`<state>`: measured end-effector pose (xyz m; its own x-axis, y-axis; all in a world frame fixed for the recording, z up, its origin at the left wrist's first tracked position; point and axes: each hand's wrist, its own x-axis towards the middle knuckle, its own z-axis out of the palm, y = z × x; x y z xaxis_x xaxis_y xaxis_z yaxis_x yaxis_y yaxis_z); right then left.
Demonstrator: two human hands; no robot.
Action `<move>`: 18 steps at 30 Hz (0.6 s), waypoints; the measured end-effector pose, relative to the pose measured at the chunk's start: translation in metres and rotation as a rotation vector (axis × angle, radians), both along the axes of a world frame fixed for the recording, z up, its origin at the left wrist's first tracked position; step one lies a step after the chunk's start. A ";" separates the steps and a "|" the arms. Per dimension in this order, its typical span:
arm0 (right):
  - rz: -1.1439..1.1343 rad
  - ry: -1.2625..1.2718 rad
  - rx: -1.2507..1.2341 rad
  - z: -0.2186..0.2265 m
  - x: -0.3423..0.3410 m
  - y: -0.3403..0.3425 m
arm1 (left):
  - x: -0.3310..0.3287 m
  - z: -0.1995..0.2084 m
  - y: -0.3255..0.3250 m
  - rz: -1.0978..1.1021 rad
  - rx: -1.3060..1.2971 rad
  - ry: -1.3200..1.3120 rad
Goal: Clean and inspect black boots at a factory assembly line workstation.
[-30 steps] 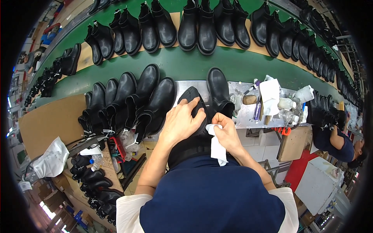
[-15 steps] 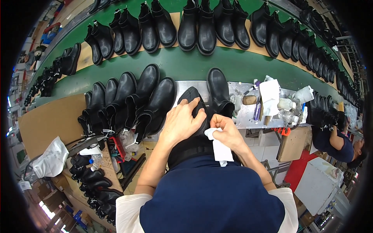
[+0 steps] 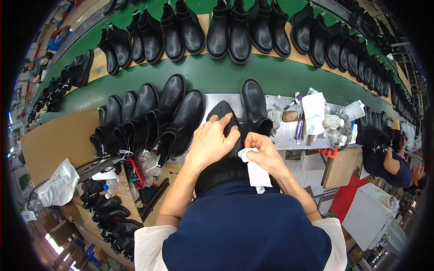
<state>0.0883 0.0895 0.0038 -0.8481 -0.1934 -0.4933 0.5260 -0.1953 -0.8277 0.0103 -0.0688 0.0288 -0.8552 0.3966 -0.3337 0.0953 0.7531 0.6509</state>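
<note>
My left hand is closed over a black boot in front of my body, its fingers bent across the boot's side. My right hand pinches a white cloth against the boot's nearer part. Part of the cloth hangs down from the fingers. Just beyond, another black boot lies on the metal worktop, toe pointing away. To the left of my left hand stands a black ankle boot among several others. The nearer end of the held boot is partly hidden by my hands.
A green conveyor carries a long row of black boots. On the worktop's right are a white cloth pad, a purple pen, a brown block and plastic bottles. A person sits at the far right.
My hands, the held boot and the cloth keep nearly the same places. At the far right the other person's head has shifted slightly.
</note>
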 end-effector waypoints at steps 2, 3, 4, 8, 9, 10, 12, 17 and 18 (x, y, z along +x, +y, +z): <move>-0.001 -0.017 -0.014 -0.001 -0.001 -0.001 | -0.002 0.001 0.001 -0.003 0.010 -0.018; -0.042 -0.027 0.029 -0.002 0.000 -0.003 | -0.002 0.000 0.002 -0.002 0.009 -0.011; -0.082 -0.038 0.070 -0.003 0.000 -0.004 | -0.002 0.000 0.002 0.000 0.008 -0.005; -0.148 -0.043 0.036 -0.007 -0.001 -0.005 | -0.005 -0.003 0.002 0.004 0.002 0.000; -0.072 0.007 0.052 -0.003 -0.004 -0.002 | -0.007 -0.003 0.001 0.002 -0.013 -0.004; 0.001 0.055 0.070 -0.001 -0.004 -0.001 | -0.007 -0.003 0.001 -0.005 -0.025 -0.010; -0.003 0.029 0.072 0.005 -0.007 -0.001 | -0.007 0.000 0.002 -0.007 -0.026 -0.005; -0.142 0.139 0.170 -0.015 0.003 -0.005 | -0.005 0.006 0.005 -0.031 0.016 0.001; -0.113 0.121 0.172 -0.018 0.002 -0.002 | -0.005 0.000 0.005 -0.028 0.035 0.019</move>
